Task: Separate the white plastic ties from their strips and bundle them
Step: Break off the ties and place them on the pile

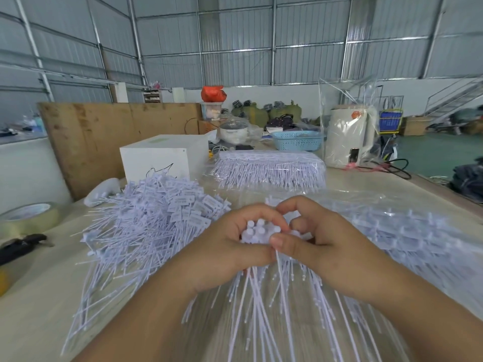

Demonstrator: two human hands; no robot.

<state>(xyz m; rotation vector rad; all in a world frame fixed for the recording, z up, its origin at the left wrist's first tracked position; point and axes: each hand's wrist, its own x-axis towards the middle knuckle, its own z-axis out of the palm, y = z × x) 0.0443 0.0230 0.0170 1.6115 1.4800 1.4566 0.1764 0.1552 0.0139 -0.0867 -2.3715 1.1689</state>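
Note:
My left hand (230, 246) grips a bundle of white plastic ties (258, 231) by their round heads, and the thin tails fan down toward me. My right hand (321, 241) meets it from the right, its thumb and curled fingers pinching ties at the bundle's edge. A loose heap of separated ties with flat tags (156, 212) lies on the table to the left. Ties still joined in strips (407, 236) lie on clear plastic to the right. A wrapped stack of strips (269, 165) sits farther back.
A white box (162, 158) stands behind the heap. A tape roll (28, 218) and a dark tool (21, 246) lie at the left edge. A blue basket (298, 141), a bagged white kettle (350, 137) and a wooden board (104, 131) stand at the back.

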